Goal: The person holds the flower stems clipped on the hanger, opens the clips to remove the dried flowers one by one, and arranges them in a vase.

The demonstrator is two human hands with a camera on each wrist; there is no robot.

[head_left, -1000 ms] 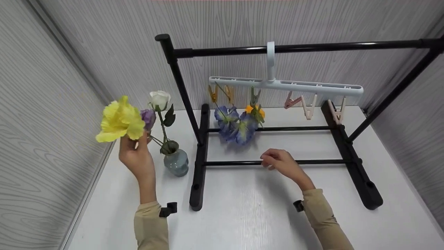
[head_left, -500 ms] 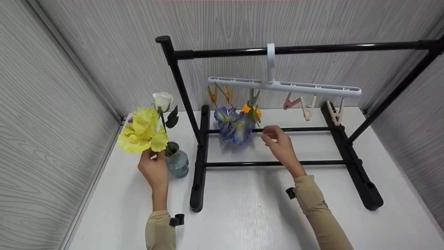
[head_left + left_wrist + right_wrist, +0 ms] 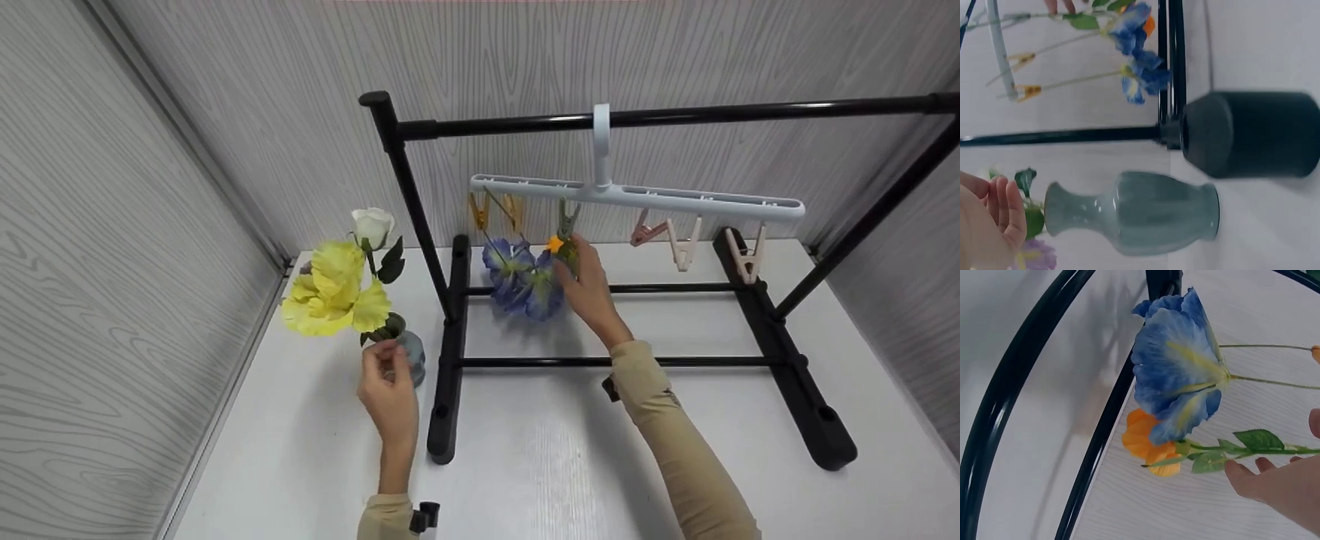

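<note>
Hanging bloom-down, stem [image 3: 1278, 451] near-vertical: orange flower [image 3: 1141, 436], right hand [image 3: 589, 289] alongside, left hand [image 3: 390, 397] apart (each grip unclosed).

A leafy-stemmed orange artificial flower [image 3: 1148, 437] hangs head-down below a grey-green clothespin [image 3: 568, 219]; a ruffled yellow artificial flower [image 3: 330, 289] leans left above a glossy, narrow-necked, blue-grey ceramic vase [image 3: 1151, 214] standing upright

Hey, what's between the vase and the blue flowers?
The black rack's left post and the foot under it come between the vase and the blue flowers. The head view shows this; the left wrist view also shows the post between them.
</note>
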